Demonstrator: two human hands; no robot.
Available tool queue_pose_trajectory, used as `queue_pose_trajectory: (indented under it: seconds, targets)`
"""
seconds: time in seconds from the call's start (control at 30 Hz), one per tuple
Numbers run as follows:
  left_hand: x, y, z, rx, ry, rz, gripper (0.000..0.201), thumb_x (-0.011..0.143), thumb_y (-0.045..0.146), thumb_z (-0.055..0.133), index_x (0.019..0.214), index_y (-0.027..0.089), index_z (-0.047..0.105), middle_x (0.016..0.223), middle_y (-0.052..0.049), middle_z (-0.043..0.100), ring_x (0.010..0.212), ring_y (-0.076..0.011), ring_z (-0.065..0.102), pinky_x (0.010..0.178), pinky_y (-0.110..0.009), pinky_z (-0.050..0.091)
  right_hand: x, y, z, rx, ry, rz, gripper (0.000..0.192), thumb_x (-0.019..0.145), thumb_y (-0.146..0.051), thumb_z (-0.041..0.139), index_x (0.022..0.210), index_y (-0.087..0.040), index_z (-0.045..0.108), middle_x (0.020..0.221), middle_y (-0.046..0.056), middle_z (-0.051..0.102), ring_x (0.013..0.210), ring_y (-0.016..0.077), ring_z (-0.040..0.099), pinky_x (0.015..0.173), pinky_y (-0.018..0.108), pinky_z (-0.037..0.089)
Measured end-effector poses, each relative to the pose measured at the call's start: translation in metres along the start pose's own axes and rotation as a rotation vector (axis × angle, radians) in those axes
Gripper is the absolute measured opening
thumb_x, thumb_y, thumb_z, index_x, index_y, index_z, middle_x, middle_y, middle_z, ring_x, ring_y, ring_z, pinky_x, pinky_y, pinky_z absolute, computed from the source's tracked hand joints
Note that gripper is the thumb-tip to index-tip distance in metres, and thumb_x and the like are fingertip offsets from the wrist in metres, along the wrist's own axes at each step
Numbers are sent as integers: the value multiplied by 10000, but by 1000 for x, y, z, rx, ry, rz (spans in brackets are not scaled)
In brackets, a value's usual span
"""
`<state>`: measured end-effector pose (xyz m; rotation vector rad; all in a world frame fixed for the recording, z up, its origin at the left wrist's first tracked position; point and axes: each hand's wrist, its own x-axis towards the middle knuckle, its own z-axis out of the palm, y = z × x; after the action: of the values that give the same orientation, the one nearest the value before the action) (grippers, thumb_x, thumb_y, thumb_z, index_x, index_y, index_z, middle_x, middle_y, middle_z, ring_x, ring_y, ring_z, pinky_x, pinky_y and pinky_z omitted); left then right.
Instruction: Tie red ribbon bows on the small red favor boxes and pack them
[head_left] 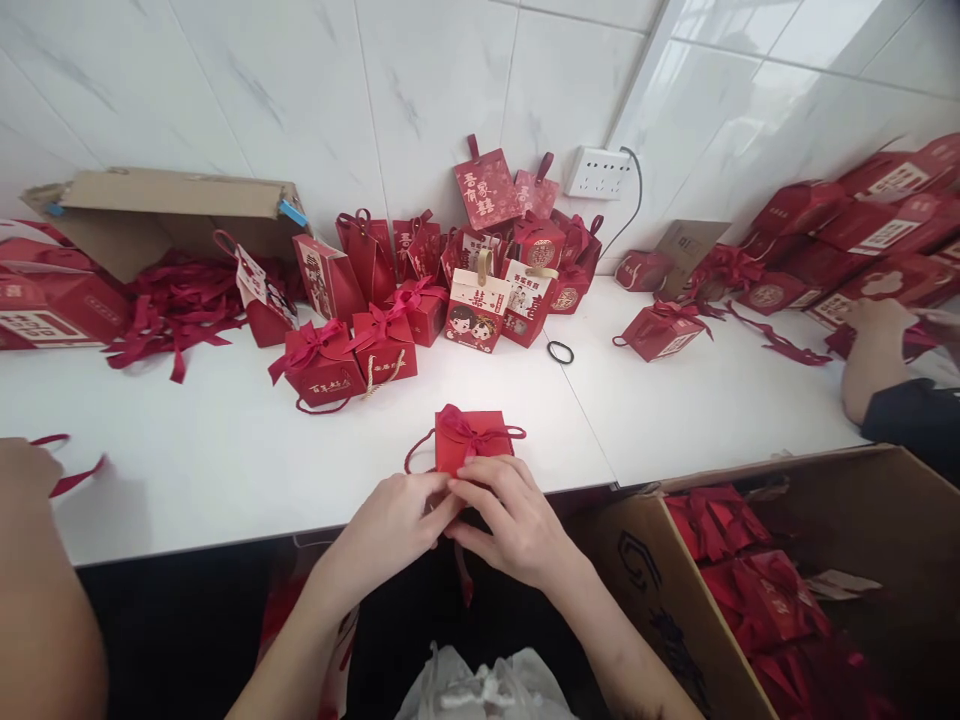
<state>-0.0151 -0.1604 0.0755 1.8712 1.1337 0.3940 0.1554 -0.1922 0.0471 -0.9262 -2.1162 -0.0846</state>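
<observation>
Red ribbon is already bowed on the near box, pinched by left hand and right hand; finished boxes are piled far behind.

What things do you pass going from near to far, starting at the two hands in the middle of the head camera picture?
Left hand and right hand → red box with bow → cartoon box → hanging red card → white tiled wall.
</observation>
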Motion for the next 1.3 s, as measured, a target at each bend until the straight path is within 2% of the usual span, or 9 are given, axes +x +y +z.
queue_pose_trajectory:
  seconds: [0.1, 0.2, 0.27, 0.37, 0.47, 0.6, 0.8, 1.0, 1.3]
  targets:
    - [-3, 5, -20, 283, -13, 56, 272, 834, 385, 497, 629, 251, 616, 495, 32, 588, 409, -162, 530, 437, -252, 336, -2, 1, 13, -32, 26, 46, 194, 867, -105, 520, 1053, -124, 572, 953, 115, 661, 885, 192, 606, 759, 346, 517]
    - [10, 10, -35, 369, 241, 137, 216, 841, 384, 492, 759, 256, 646, 620, 17, 642, 526, -181, 577, 528, -265, 398, -4, 3, 20, -10, 75, 82, 218, 875, -46, 469, 1008, -155, 603, 942, 94, 680, 883, 179, 621, 744, 316, 528]
    - [27, 11, -36, 364, 343, 303, 183, 838, 333, 498, 834, 246, 659, 852, -14, 684, 807, -218, 619, 745, -310, 445, -5, 3, 19, 5, 79, 64, 220, 872, -52, 480, 1013, -160, 610, 943, 87, 688, 915, 183, 625, 780, 322, 533]
    - [55, 7, -29, 368, 187, 457, 223, 857, 265, 454, 876, 248, 675, 1065, -22, 648, 1054, -236, 545, 948, -384, 370, -6, 3, 16, -13, -20, 32, 256, 874, -89, 502, 1110, -140, 587, 1024, 105, 675, 1026, 205, 601, 857, 350, 522]
    - [68, -1, -21, 382, 118, 451, 221, 858, 247, 455, 806, 246, 670, 1022, -24, 653, 1028, -237, 546, 950, -415, 365, -8, 5, 15, -43, -62, 20, 264, 883, -76, 482, 1117, -130, 590, 1085, 117, 661, 1083, 208, 582, 869, 339, 520]
    - [69, -7, -18, 405, 161, 444, 156, 831, 279, 521, 750, 238, 648, 974, -27, 645, 1004, -240, 542, 943, -424, 370, -11, 9, 20, -11, 81, 8, 212, 879, -67, 488, 1004, -159, 632, 978, 85, 708, 1035, 178, 620, 843, 309, 537]
    - [67, -11, -17, 360, 182, 432, 145, 820, 294, 551, 712, 217, 609, 994, -30, 623, 1000, -226, 540, 916, -402, 407, -9, 5, 27, 71, 234, 40, 232, 841, -39, 537, 992, -190, 627, 873, 34, 741, 899, 138, 680, 850, 311, 534]
    - [67, -16, -7, 212, 255, 385, 162, 809, 282, 539, 682, 214, 613, 997, -50, 602, 983, -225, 548, 880, -390, 458, -8, -3, 31, 37, 250, 62, 245, 831, -62, 574, 993, -236, 636, 882, 1, 749, 866, 134, 692, 866, 337, 499]
    - [67, -18, -6, 148, 248, 342, 183, 825, 300, 532, 706, 213, 641, 1027, -50, 587, 977, -214, 567, 883, -378, 466, -6, -9, 32, 62, 231, 13, 245, 829, -59, 574, 983, -242, 631, 878, -11, 751, 831, 124, 694, 828, 325, 509]
